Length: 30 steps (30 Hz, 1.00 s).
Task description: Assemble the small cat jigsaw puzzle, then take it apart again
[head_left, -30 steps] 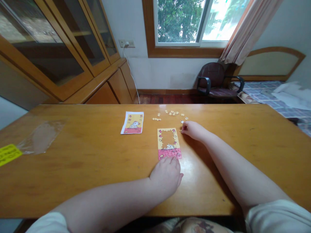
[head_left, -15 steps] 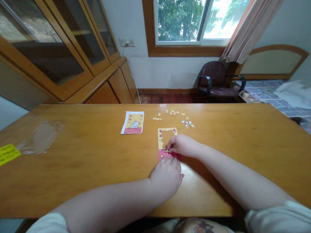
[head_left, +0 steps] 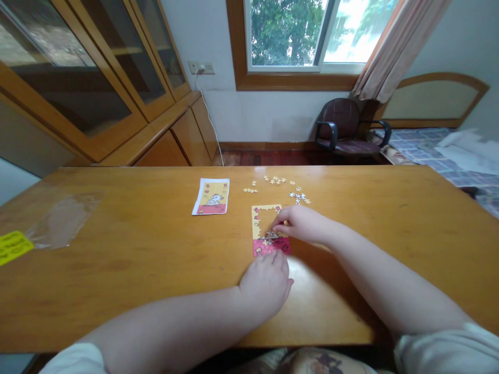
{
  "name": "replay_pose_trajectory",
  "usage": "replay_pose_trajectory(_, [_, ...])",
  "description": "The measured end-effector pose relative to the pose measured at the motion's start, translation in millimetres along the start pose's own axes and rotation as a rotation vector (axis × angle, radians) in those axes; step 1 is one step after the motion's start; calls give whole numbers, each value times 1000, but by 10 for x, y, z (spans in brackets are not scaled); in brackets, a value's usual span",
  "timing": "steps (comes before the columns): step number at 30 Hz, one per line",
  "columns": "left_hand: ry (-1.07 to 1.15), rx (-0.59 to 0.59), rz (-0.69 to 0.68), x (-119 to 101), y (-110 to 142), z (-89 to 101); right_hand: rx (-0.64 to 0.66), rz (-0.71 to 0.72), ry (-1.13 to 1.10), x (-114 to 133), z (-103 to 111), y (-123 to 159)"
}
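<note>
A small jigsaw puzzle (head_left: 270,246) lies on the table in front of me, with a yellow upper border, a pink lower part and a bare gap in its middle. My left hand (head_left: 267,280) rests flat at its lower edge, fingers stretched over the pink part. Over the puzzle's right side hovers my right hand (head_left: 298,222), fingers bent, with a small gap between thumb and fingers. I see no piece in it. White-patterned pieces (head_left: 272,235) lie below its fingertips. The right hand hides part of the right border.
Loose yellow puzzle pieces (head_left: 275,181) lie beyond the puzzle, with whitish pieces (head_left: 298,197) to their right. A picture card (head_left: 212,197) of the same design lies to the left. Farther left are a clear plastic bag (head_left: 64,221) and a yellow label (head_left: 14,247).
My right hand has lifted off the lower middle of the puzzle and moved slightly up and right, uncovering white-patterned pieces. My left hand has stayed at the lower edge.
</note>
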<state>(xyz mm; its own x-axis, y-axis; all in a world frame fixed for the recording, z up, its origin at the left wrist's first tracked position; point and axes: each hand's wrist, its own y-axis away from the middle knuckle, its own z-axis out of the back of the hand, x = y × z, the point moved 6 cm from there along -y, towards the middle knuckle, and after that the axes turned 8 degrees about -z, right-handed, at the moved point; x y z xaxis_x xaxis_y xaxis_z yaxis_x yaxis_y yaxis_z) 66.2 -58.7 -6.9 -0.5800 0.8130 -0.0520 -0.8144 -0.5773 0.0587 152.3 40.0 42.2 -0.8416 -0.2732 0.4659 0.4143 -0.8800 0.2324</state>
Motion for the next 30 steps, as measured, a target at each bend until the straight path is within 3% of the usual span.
replay_pose_trajectory(2, [1, 7, -3, -11, -1, -13, -65, -36, 48, -50, 189, 97])
replay_pose_trajectory(4, [3, 13, -6, -28, -3, -20, -67, -1, 120, -78, 202, 192])
replay_pose_trajectory(8, [-10, 20, -8, -54, -7, -18, -162, 273, 160, -115, -72, 347])
replay_pose_trajectory(12, [-15, 12, -26, -63, -6, -11, -242, 366, 199, -262, -312, 381])
replay_pose_trajectory(15, [-12, 17, -21, -53, -6, 0, -259, 424, 217, -263, -366, 378])
replay_pose_trajectory(30, [0, 13, -9, -45, -2, -37, -232, 416, 254, -218, -494, 322])
